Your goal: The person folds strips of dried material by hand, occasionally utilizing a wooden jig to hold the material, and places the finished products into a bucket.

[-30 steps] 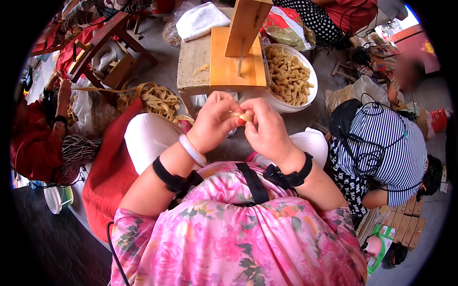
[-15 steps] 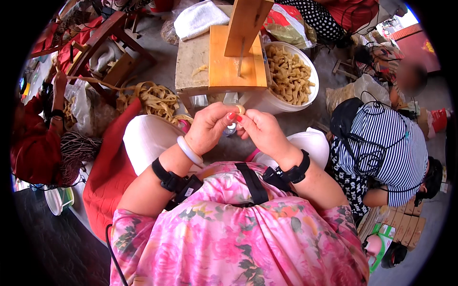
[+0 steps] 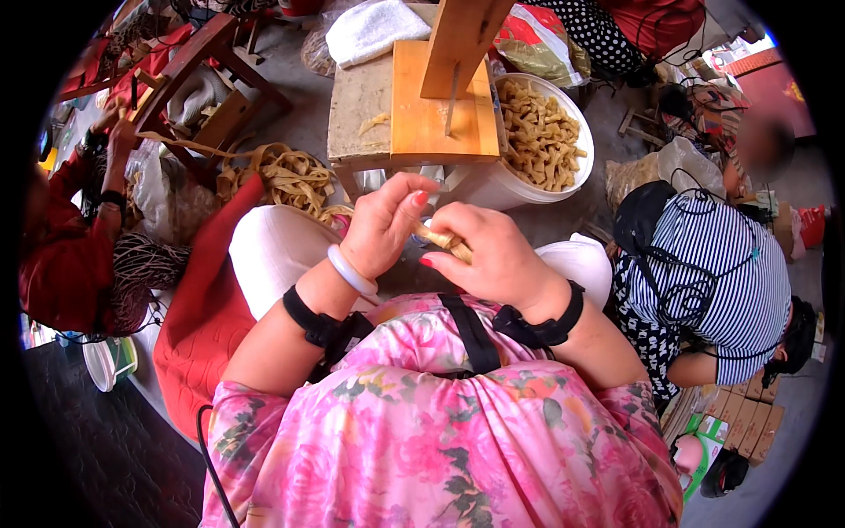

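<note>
Strip [image 3: 446, 242]: tan. Near shirt [image 3: 422, 440]: pink, floral. Right shirt [image 3: 731, 264]: dark-and-white stripes. Left cloth [image 3: 204, 317]: red. Far towel [image 3: 377, 33]: white.

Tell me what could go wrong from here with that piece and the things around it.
1. The tan twisted piece sits in the fingers of the right hand; it might slip and drop between the knees, as nothing visible lies directly under it to catch it.
2. The white bucket, well filled with tan pieces, stands close beyond that hand; a knock could spill some.
3. The thin metal strip on the bench might scrape a reaching hand.
</note>
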Motion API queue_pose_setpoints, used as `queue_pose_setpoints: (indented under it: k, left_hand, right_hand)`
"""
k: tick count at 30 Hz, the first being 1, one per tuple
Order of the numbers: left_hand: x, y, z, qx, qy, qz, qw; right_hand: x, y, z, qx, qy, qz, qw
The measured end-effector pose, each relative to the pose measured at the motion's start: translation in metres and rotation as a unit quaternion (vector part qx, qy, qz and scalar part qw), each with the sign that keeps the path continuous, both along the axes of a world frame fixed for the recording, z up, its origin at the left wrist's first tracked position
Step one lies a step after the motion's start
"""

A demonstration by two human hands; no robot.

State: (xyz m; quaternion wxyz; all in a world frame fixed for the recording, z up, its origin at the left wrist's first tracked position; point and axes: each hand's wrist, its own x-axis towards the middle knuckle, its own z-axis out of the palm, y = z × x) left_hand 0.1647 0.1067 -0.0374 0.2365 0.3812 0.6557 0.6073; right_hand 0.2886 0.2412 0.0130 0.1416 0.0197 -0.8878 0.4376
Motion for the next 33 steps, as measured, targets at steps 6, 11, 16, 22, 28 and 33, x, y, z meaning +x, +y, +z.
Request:
queue_pose_setpoints:
  k: [6, 11, 16, 22, 28, 33]
  left_hand:
    - [-0.017, -0.003, 0.002, -0.091, 0.035, -0.061, 0.993]
    - [-0.042, -0.003, 0.001, -0.066, -0.080, -0.164, 0.981]
    - [-0.055, 0.028, 0.008, -0.106, -0.020, -0.044, 0.993]
    - [-0.070, 0.066, 0.021, -0.133, 0.123, 0.109, 0.977]
    - [-0.063, 0.047, 0.011, -0.090, 0.253, 0.162, 0.950]
    - [-0.028, 0.032, 0.002, -0.041, -0.227, -0.057, 0.971]
  right_hand:
    - [0.006, 0.016, 0.002, 0.046, -0.013, -0.009, 0.999]
    - [0.002, 0.038, 0.003, -0.057, -0.054, -0.116, 0.990]
    - [-0.026, 0.060, -0.003, 0.020, -0.008, -0.138, 0.990]
    - [-0.074, 0.085, -0.015, 0.087, 0.072, -0.180, 0.977]
    - [-0.055, 0.137, -0.042, 0.209, 0.102, -0.224, 0.947]
    - [-0.013, 0.068, -0.005, 0.203, 0.148, -0.081, 0.965]
